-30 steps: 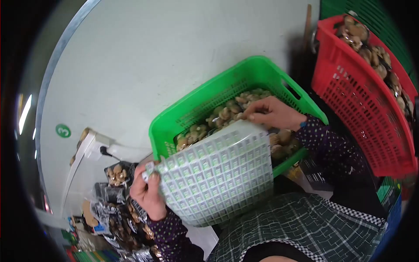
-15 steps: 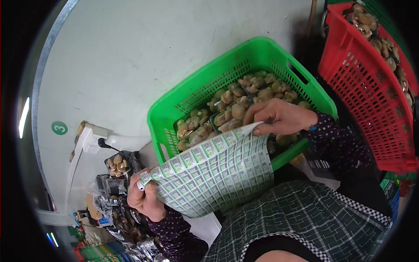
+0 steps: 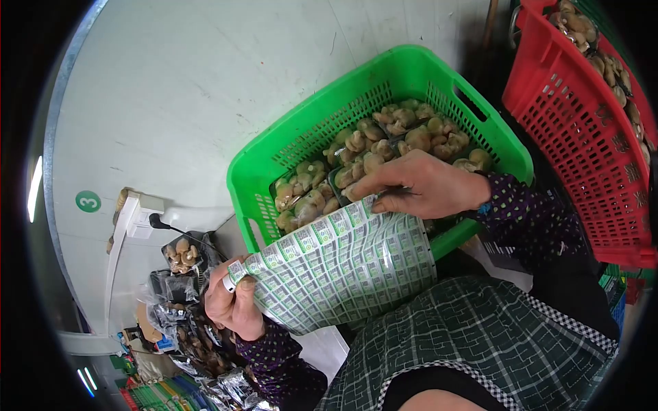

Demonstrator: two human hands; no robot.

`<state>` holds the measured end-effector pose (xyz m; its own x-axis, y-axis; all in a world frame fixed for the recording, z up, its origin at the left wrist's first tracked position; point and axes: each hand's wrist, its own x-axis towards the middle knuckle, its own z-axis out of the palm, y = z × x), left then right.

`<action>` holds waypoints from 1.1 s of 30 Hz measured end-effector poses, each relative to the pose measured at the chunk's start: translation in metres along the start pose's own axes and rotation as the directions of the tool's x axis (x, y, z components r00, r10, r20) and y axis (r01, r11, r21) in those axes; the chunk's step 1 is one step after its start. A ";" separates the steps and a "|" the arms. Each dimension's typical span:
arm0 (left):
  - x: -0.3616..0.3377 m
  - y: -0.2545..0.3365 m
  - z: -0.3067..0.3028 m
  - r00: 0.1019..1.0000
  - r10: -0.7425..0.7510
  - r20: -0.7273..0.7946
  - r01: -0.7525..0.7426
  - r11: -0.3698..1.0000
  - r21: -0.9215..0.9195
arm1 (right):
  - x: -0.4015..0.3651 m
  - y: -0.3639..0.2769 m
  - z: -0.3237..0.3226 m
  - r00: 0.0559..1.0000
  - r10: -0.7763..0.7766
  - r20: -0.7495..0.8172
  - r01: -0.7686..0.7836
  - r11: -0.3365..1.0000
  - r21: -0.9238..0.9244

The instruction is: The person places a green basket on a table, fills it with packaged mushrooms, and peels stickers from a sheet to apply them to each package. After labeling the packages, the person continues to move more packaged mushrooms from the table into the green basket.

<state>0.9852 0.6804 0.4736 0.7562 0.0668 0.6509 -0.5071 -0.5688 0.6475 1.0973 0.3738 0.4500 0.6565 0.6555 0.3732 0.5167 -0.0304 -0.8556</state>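
Observation:
My left hand (image 3: 234,301) is closed on the left end of a sheet of labels (image 3: 343,274), printed in rows of small green and white stickers with square codes. A bit of the sheet curls up over its fingers. My right hand (image 3: 432,183) pinches the sheet's upper edge between thumb and forefinger, at one of the labels. Behind the sheet stands a green basket (image 3: 274,147) holding several wrapped packs of mushrooms (image 3: 370,140). The sheet overlaps the basket's near rim and hides part of it.
A red crate (image 3: 576,151) with more packed mushrooms (image 3: 576,27) stands at the right. On the left, a mushroom pack (image 3: 181,255) lies near a power socket box (image 3: 146,214) with a black plug. Dark, shiny packs (image 3: 205,342) are piled below it. A pale wall (image 3: 185,82) rises behind.
My right hand has slid left along the sheet's upper edge, from near its right corner toward the middle. My left hand keeps its hold. The view has shifted slightly.

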 end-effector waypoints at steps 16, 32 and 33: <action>0.015 -0.001 0.026 0.983 -0.176 0.044 0.178 0.982 -0.054 | 0.015 0.004 0.014 0.991 -0.127 -0.052 0.102 0.935 -0.341; 0.015 -0.022 0.043 0.779 -0.619 0.104 0.620 0.732 -0.283 | 0.006 0.024 0.028 0.884 -0.460 -0.076 0.263 0.626 -0.735; 0.015 -0.027 0.043 0.779 -0.619 0.106 0.620 0.731 -0.286 | 0.005 0.026 0.028 0.901 -0.428 -0.068 0.254 0.647 -0.719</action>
<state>1.0275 0.6616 0.4492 0.9462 0.3172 0.0644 -0.0204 -0.1403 0.9899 1.0988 0.3978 0.4196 0.4074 0.5526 0.7271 0.8960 -0.3957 -0.2014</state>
